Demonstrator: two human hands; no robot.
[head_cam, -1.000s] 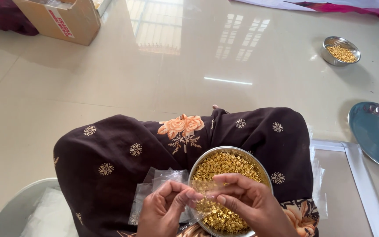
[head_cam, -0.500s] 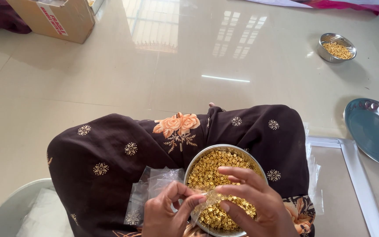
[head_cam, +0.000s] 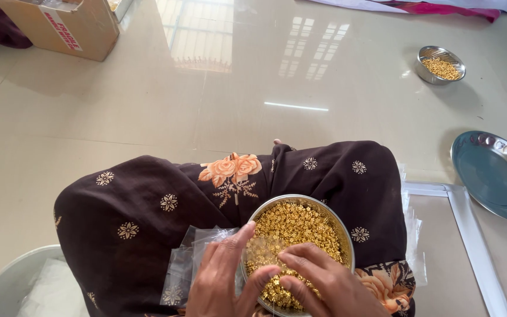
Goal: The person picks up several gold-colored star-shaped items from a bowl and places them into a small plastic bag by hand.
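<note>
At the bottom edge of the view the left hand and the right hand meet over a round steel bowl that sits in the person's lap, on dark brown cloth sprinkled with small pale flowers and one orange rose motif. The bowl is heaped with tiny gold-coloured beads. Both hands are curled, fingertips pressed down among the beads at the near side of the bowl, and they pinch a small clear plastic pouch between them (its outline is faint against the gold, so how full it is cannot be told). Just left of the bowl, partly under the left hand, a loose pile of empty clear pouches lies on the cloth. In the near left corner shows the rim of a pale round tub with something white in it. To the right of the lap a white-edged flat frame lies on the glossy beige tiled floor, and just beyond it rests a round steel plate. Farther off, well apart from the lap, a second small steel bowl of gold beads stands on the floor, and a cardboard box sits at the far left corner.
</note>
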